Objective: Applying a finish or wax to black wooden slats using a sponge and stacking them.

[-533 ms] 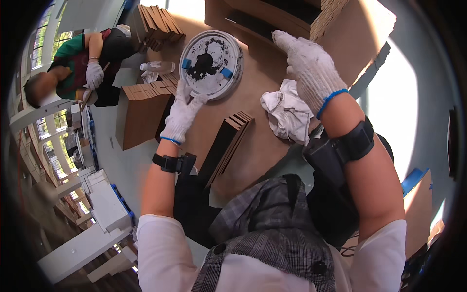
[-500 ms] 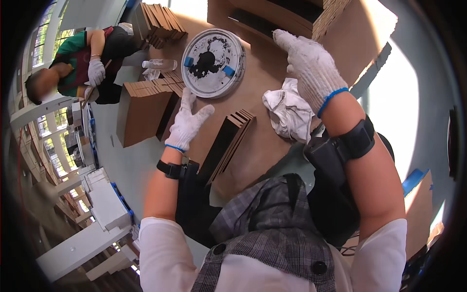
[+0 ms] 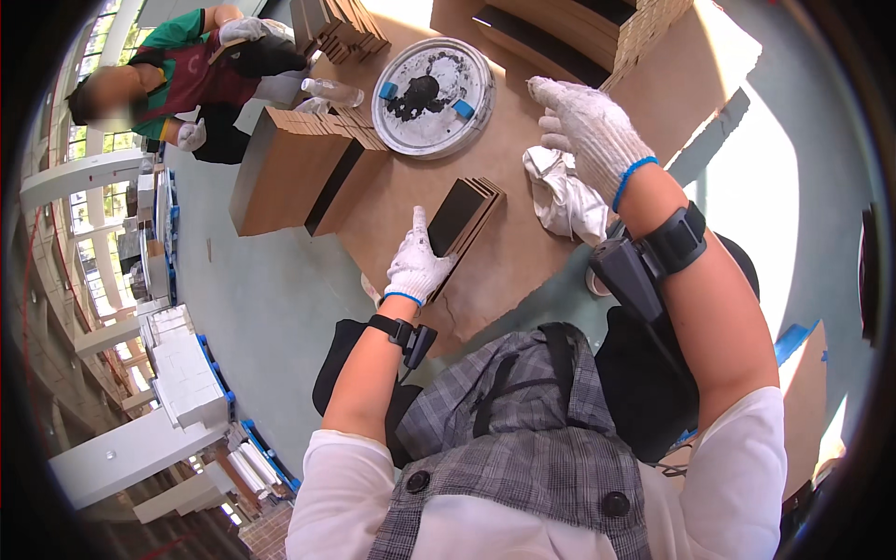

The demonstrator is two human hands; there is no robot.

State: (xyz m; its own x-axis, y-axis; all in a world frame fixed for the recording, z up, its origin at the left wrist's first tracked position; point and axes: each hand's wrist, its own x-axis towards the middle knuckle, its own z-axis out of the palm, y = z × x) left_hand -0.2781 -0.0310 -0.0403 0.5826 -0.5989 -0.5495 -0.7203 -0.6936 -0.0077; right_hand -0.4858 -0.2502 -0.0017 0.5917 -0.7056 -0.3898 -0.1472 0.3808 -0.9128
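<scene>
My left hand (image 3: pixel 417 259), in a white knitted glove, lies against the near left side of a small stack of thin boards (image 3: pixel 467 213) with a dark top face. Its index finger points away and its thumb stands apart from it. White-gloved too, my right hand (image 3: pixel 595 129) hovers above and beside a crumpled white cloth (image 3: pixel 565 194). Its fingers stretch left, some slightly bent, and I see nothing in them. Between and beyond the hands sits a round whitish tub lid (image 3: pixel 434 131) smeared with black stuff, with two small blue blocks on it.
A brown-topped work surface (image 3: pixel 509 261) carries everything. Larger stacks of brown boards stand at left (image 3: pixel 289 173), far left (image 3: pixel 341 28) and far right (image 3: pixel 551 47). A clear bottle (image 3: pixel 333 91) lies near the lid. A gloved co-worker (image 3: pixel 205 70) sits across at far left.
My left hand has come right and nearer, onto the small dark-faced stack. My right hand's fingers have bent a little. The view has shifted slightly, and the co-worker has moved their hands apart.
</scene>
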